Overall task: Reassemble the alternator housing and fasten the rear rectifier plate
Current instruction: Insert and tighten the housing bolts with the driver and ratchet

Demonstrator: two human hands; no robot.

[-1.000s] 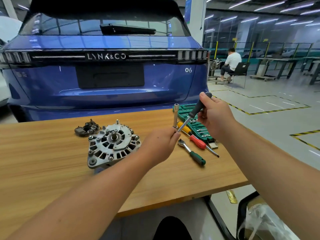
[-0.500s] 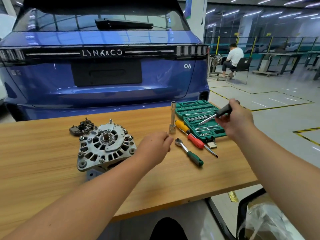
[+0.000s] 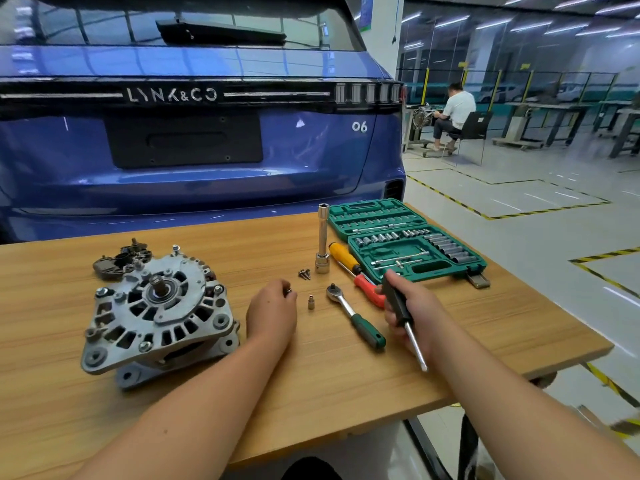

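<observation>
Two hands [image 3: 272,315], one alternator [image 3: 156,313]

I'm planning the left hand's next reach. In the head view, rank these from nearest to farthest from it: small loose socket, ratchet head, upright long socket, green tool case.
From the left hand:
1. Small loose socket, just right.
2. Ratchet head, further right.
3. Upright long socket, behind, to the right.
4. Green tool case, far right corner.

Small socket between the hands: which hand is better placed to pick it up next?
Likely the left hand: it rests just beside the small socket, though it seems to pinch something small. The right hand grips the driver handle beyond the ratchet.
</observation>
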